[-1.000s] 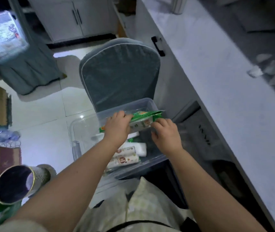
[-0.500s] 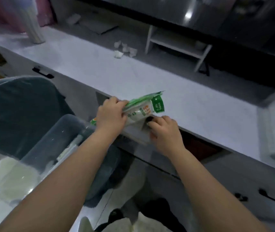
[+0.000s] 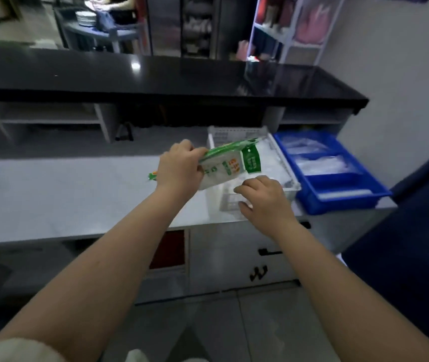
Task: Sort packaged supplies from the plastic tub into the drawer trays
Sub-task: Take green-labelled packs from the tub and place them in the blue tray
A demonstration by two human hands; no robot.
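My left hand [image 3: 179, 168] grips a stack of green-and-white packets [image 3: 230, 165] and holds it tilted above the near end of a white slotted tray [image 3: 290, 185] on the counter. Just below the packets, my right hand [image 3: 263, 198] hovers with fingers curled and apart, holding nothing, over the tray's front wall. To the right of the white tray stands a blue divided tray [image 3: 344, 192] with clear-wrapped items in its compartments. The plastic tub is out of view.
The trays sit at the right end of a pale counter [image 3: 64, 194]. A black raised ledge [image 3: 156, 79] runs behind it. Below are white drawers with black handles [image 3: 269, 252]. A dark blue surface [image 3: 417, 231] stands at the right. A person sits far back left.
The view swung from the tub on the chair to the counter's right end. My left hand carried the packets over the white tray. My right hand let go of them.
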